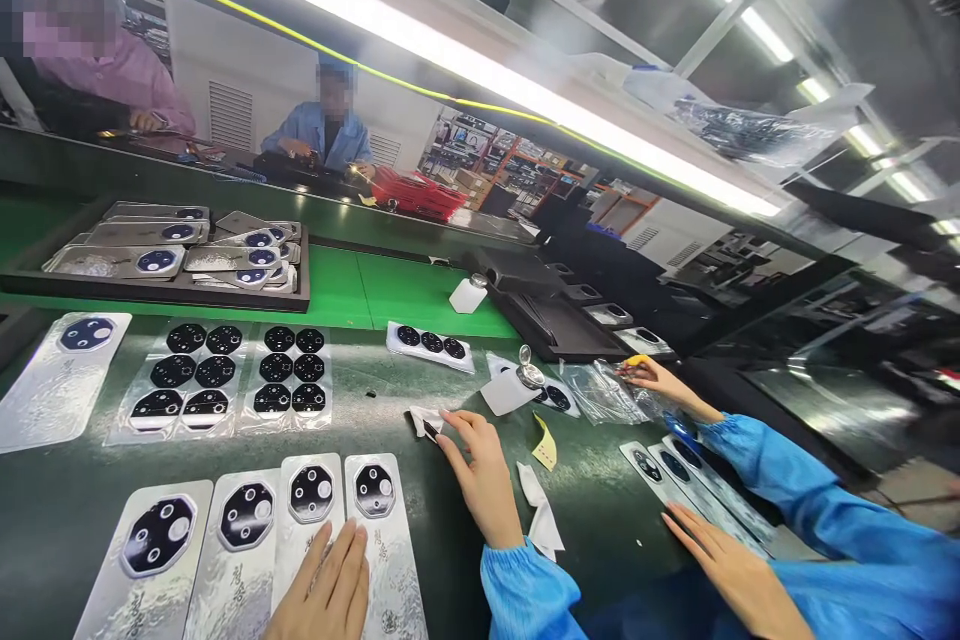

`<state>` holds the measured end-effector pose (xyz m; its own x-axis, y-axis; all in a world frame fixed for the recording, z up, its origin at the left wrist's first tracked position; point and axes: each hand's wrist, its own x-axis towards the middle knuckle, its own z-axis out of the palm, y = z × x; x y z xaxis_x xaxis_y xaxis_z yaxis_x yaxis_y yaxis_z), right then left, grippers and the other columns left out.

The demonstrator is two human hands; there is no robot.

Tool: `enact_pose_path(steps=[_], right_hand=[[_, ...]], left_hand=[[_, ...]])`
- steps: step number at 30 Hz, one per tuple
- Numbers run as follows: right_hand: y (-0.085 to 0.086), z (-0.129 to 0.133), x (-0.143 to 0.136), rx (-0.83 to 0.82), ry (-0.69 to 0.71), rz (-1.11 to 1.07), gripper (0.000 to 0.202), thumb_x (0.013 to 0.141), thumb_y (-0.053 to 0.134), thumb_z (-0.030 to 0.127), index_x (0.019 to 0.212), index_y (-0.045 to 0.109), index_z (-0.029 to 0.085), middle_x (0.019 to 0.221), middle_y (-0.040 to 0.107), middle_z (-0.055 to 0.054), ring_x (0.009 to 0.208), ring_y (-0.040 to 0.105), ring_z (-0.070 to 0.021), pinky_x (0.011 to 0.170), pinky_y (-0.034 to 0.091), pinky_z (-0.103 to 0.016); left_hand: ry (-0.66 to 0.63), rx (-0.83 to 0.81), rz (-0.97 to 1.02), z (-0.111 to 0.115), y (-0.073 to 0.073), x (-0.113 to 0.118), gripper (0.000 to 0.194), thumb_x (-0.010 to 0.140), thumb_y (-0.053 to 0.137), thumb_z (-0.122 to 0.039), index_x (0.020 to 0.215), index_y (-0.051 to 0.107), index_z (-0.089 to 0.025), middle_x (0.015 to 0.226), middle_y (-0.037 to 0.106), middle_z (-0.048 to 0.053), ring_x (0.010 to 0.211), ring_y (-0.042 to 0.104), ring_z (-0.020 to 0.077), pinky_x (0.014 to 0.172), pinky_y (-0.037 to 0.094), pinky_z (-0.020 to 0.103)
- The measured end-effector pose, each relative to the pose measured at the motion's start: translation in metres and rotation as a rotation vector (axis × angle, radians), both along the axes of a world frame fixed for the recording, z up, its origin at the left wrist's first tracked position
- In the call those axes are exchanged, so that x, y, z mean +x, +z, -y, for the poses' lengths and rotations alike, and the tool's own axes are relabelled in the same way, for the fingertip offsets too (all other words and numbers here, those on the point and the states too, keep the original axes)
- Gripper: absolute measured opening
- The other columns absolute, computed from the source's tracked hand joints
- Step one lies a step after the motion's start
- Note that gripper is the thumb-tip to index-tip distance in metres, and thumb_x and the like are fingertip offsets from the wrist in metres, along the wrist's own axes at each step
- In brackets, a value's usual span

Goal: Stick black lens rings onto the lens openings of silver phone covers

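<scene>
My left hand (pixel 326 585) rests with fingers stretched across the third and fourth of a row of silvery phone back covers, each with a dark octagonal camera plate. The nearest of them to my right hand is the rightmost back cover (pixel 390 560). Between thumb and forefinger, my right hand (pixel 480 470) pinches a small folded white wipe (pixel 424 418) with a dark patch on it, just over the table. On the left lie clear sheets of round black camera lens stickers (pixel 217 370). A white dispenser bottle (pixel 506 390) with its lid up stands beyond my right hand.
A co-worker's hands (pixel 716 560) are at the right, by more back covers (pixel 660 470). A black tray (pixel 150 290) of phone backs sits at the far left. Nearby lie a yellow paper strip (pixel 545 445), crumpled white wipes (pixel 541 520) and a plastic bag (pixel 607 395).
</scene>
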<state>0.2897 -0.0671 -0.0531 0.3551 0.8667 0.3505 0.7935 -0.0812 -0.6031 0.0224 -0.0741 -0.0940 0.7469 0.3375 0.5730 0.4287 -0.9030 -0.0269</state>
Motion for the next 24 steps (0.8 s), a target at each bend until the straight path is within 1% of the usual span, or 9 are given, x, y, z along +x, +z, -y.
enact_pose_path(steps=[3,6,9,12,14,17,19,21,24], right_hand=[[-0.001,-0.014,0.002,-0.037,0.03,-0.002,0.026,0.094,0.052,0.035,0.116,0.066,0.029,0.111,0.063,-0.006,0.106,0.055,-0.0266,0.091,0.048,-0.043],[-0.001,-0.019,-0.001,-0.065,0.06,-0.021,0.02,0.093,0.053,0.037,0.101,0.068,0.027,0.098,0.064,-0.004,0.093,0.059,-0.0241,0.084,0.049,-0.038],[0.005,-0.013,-0.008,-0.067,0.068,-0.06,0.02,0.095,0.049,0.037,0.093,0.064,0.024,0.09,0.062,-0.003,0.084,0.06,-0.0207,0.076,0.048,-0.033],[0.016,0.005,-0.02,-0.05,0.074,-0.107,0.022,0.099,0.044,0.035,0.096,0.061,0.022,0.09,0.061,-0.003,0.084,0.06,-0.0185,0.077,0.048,-0.03],[0.023,0.024,-0.034,-0.036,0.097,-0.163,0.022,0.1,0.043,0.036,0.101,0.06,0.021,0.091,0.061,-0.003,0.084,0.06,-0.0173,0.077,0.049,-0.027],[0.027,0.054,-0.062,-0.004,0.188,-0.375,0.021,0.099,0.047,0.036,0.105,0.06,0.021,0.092,0.061,-0.003,0.085,0.061,-0.0171,0.076,0.05,-0.025],[0.025,0.071,-0.082,0.011,0.237,-0.497,0.021,0.098,0.049,0.037,0.105,0.062,0.022,0.093,0.06,-0.004,0.084,0.061,-0.0171,0.075,0.049,-0.025],[0.021,0.084,-0.101,0.043,0.247,-0.567,0.023,0.097,0.05,0.039,0.105,0.064,0.023,0.094,0.06,-0.004,0.082,0.06,-0.0172,0.072,0.049,-0.025],[0.011,0.094,-0.123,0.121,0.199,-0.656,0.027,0.095,0.052,0.045,0.104,0.066,0.024,0.091,0.06,-0.004,0.079,0.06,-0.0173,0.069,0.05,-0.024]], left_hand=[[-0.004,0.034,0.027,-0.001,0.0,0.001,0.054,0.092,0.05,-0.058,0.096,0.076,-0.012,0.114,0.073,0.015,0.116,0.059,0.0281,0.117,0.016,0.046],[0.012,0.034,0.009,0.001,-0.013,0.001,0.054,0.091,0.05,-0.059,0.101,0.075,-0.012,0.118,0.071,0.015,0.121,0.055,0.0295,0.117,0.017,0.047],[0.015,0.023,-0.067,0.0,-0.024,-0.003,0.052,0.09,0.052,-0.056,0.11,0.072,-0.012,0.127,0.067,0.015,0.127,0.051,0.0311,0.116,0.02,0.048],[-0.027,-0.008,-0.125,-0.005,-0.021,-0.008,0.05,0.088,0.058,-0.047,0.124,0.064,-0.013,0.134,0.063,0.013,0.129,0.052,0.0297,0.114,0.028,0.043],[-0.042,-0.096,-0.076,-0.005,-0.01,-0.009,0.061,0.085,0.063,-0.044,0.137,0.052,-0.014,0.137,0.061,0.012,0.127,0.055,0.0277,0.11,0.036,0.038],[-0.006,-0.415,0.116,0.003,0.011,-0.004,0.082,0.081,0.067,-0.037,0.15,0.029,-0.014,0.143,0.054,0.013,0.126,0.056,0.0261,0.102,0.047,0.032],[0.043,-0.725,0.251,0.012,0.025,0.001,0.083,0.078,0.067,-0.031,0.149,0.026,-0.018,0.142,0.054,0.013,0.121,0.06,0.0254,0.095,0.053,0.03],[0.08,-1.014,0.36,0.019,0.038,0.006,0.073,0.078,0.066,-0.03,0.142,0.032,-0.021,0.132,0.059,0.012,0.108,0.065,0.0237,0.088,0.055,0.031],[0.054,-1.305,0.48,0.022,0.053,0.01,0.046,0.087,0.055,-0.037,0.128,0.041,-0.022,0.109,0.065,0.007,0.092,0.067,0.0192,0.083,0.055,0.03]])
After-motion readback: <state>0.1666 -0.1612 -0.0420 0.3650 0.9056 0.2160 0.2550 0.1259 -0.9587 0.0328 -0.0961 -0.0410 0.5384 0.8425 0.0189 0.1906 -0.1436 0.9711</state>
